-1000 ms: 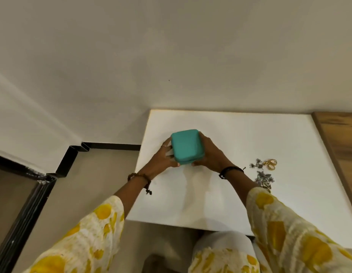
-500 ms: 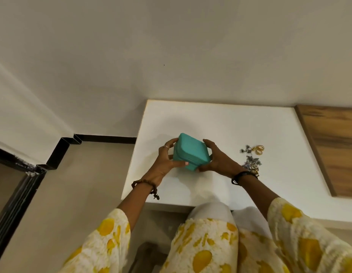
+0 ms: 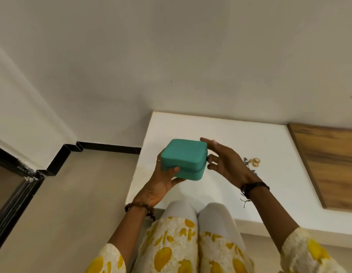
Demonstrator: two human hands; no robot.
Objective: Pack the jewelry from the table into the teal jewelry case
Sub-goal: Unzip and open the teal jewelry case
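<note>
Your right hand (image 3: 225,163) hides most of the jewelry (image 3: 253,162) on the counter (image 3: 269,146), what shows is too small to tell apart, and your left-hand fingers vanish behind the teal jewelry case (image 3: 184,160), whose closed lid conceals the inside.

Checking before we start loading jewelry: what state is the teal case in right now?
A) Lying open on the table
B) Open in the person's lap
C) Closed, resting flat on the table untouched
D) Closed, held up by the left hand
D: the teal case has its lid down and sits gripped in the left hand, with the right hand at its side edge.
</note>
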